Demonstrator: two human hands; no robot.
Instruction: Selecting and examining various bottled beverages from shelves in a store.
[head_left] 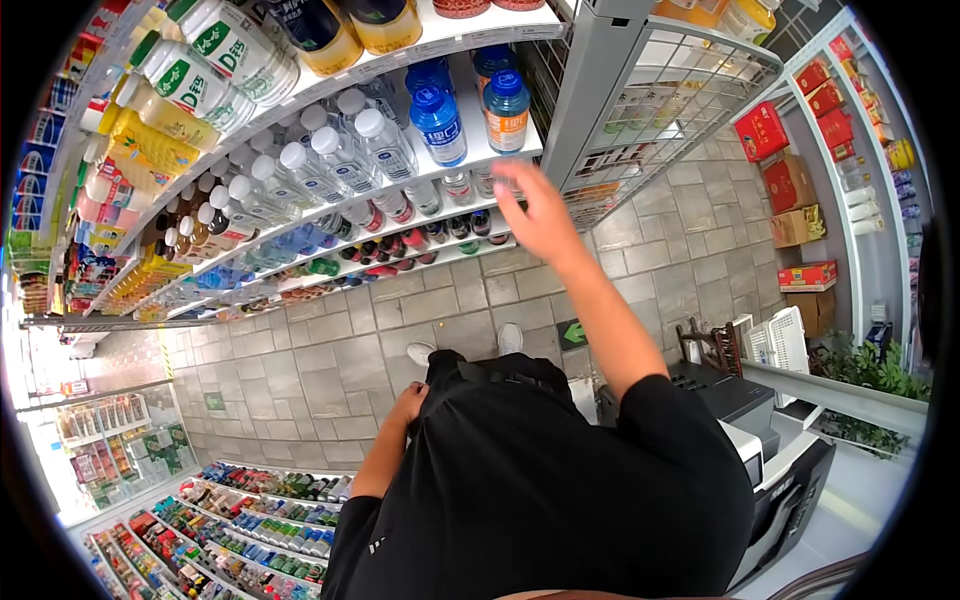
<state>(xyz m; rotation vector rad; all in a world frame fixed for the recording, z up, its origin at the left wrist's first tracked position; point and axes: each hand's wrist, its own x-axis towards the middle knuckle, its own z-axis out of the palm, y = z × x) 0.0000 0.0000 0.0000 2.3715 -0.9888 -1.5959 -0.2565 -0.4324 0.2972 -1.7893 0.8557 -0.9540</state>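
My right hand (540, 208) is stretched out in front of the drink shelf, thumb and fingers apart, with nothing in it. Its fingertips are by the shelf's front edge (470, 166), just below a blue-capped bottle with an orange label (507, 112). Left of that bottle stands another blue-capped bottle with a blue label (438, 127). Farther left, clear bottles with white caps (385, 146) fill the same shelf in rows. My left hand (408, 403) hangs beside my left thigh against the black clothing; its fingers are partly hidden.
A grey post with a wire mesh panel (655, 110) borders the shelf's right end. Lower shelves hold more bottles (400, 243). Red boxes (762, 132) stand by the right-hand shelving. A black machine (715, 395) is close to my right side; stocked shelves (260, 515) lie behind my left.
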